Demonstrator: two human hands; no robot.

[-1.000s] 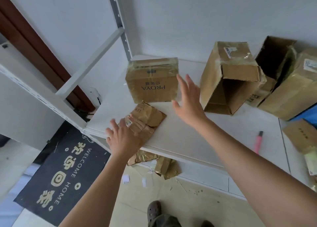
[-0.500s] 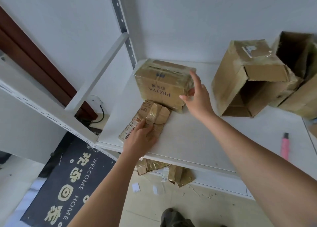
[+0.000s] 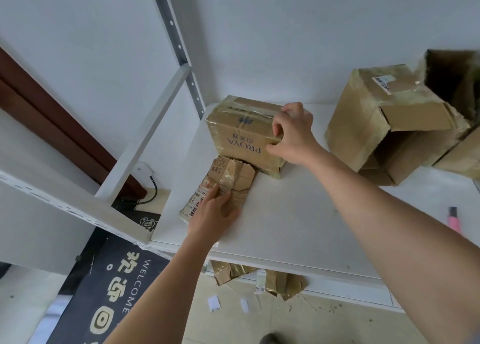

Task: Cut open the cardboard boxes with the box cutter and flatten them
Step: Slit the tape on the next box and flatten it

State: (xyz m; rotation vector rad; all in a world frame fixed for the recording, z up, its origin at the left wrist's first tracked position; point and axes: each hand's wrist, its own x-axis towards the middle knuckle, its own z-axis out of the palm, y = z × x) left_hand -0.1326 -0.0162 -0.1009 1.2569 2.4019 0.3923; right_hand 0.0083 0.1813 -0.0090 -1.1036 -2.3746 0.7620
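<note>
A taped, sealed cardboard box printed PROYA stands at the back left of the white shelf. My right hand grips its right top edge, fingers curled over the top and thumb on the front face. In front of it lies a flattened small box with a barcode label. My left hand presses flat on its near end. The pink box cutter lies on the shelf at the far right, away from both hands.
An opened box lies on its side at the right, with more boxes behind it at the frame edge. Cardboard scraps litter the floor under the shelf. A dark welcome mat lies lower left. Metal shelf uprights rise at left.
My right hand has closed over the PROYA box's right top edge after reaching toward it. My left hand has stayed on the flattened box. The view has shifted so things sit further right.
</note>
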